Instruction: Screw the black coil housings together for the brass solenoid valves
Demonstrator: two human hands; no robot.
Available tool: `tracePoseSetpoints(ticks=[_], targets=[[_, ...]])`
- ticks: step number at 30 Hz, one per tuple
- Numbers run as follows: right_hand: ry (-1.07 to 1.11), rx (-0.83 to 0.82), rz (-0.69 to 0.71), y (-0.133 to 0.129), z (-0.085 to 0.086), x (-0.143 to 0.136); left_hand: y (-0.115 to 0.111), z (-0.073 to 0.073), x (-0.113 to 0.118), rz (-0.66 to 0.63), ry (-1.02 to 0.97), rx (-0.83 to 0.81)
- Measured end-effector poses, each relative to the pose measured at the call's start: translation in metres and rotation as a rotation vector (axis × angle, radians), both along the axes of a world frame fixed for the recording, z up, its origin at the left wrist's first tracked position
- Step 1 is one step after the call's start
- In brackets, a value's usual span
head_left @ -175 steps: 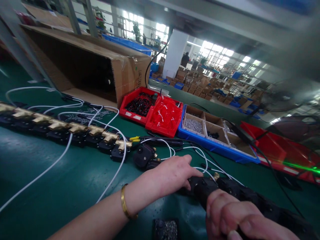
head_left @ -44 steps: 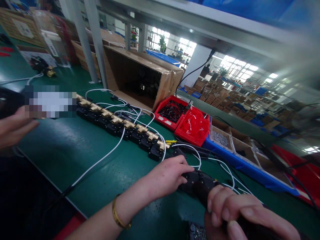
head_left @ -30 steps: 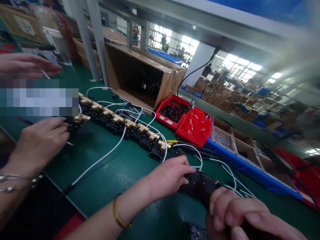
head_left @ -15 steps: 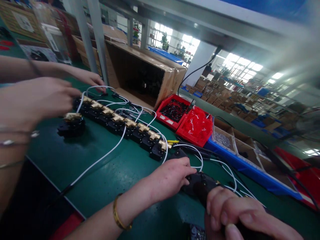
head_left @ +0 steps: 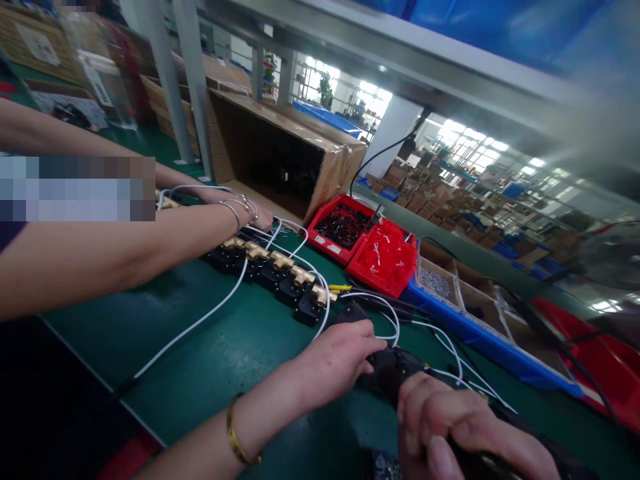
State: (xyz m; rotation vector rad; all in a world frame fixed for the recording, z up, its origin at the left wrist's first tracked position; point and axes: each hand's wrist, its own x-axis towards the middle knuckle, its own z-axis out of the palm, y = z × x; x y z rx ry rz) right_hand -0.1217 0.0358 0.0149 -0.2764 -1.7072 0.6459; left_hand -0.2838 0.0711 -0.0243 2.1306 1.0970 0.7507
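My left hand [head_left: 345,357], with a gold bangle at its wrist, is closed on the near edge of a black plastic housing [head_left: 383,363] lying on the green table. In my right hand [head_left: 465,427] is a black tool [head_left: 393,385] that looks like an electric screwdriver, fingers wrapped round its body. The tool's front end meets the housing; its tip is hidden. Beyond my left hand runs a row of brass valve bodies [head_left: 303,275] on black boxes [head_left: 309,310], with white cables [head_left: 220,305] looping around them.
A co-worker's arms [head_left: 150,247] reach over the row from the left. Behind stand an open cardboard box [head_left: 345,160], a red bin of small dark parts [head_left: 313,233], another red bin [head_left: 407,280] and a blue-edged divided tray [head_left: 495,353]. A metal post [head_left: 193,87] rises at the back left.
The co-worker's near arm has stretched to the right across the row, hiding its left part and the separate valve. My two hands stay at the black housing; the view has shifted slightly.
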Motion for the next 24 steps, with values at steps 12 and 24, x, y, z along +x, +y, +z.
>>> tracePoseSetpoints(ticks=[12, 24], targets=[[0.259, -0.028, -0.137, -0.015, 0.039, 0.02, -0.006, 0.014, -0.016, 0.109, 0.051, 0.155], [0.386, -0.158, -0.045, -0.007, 0.044, 0.004, 0.011, 0.025, -0.025, 0.298, 0.575, 0.287]])
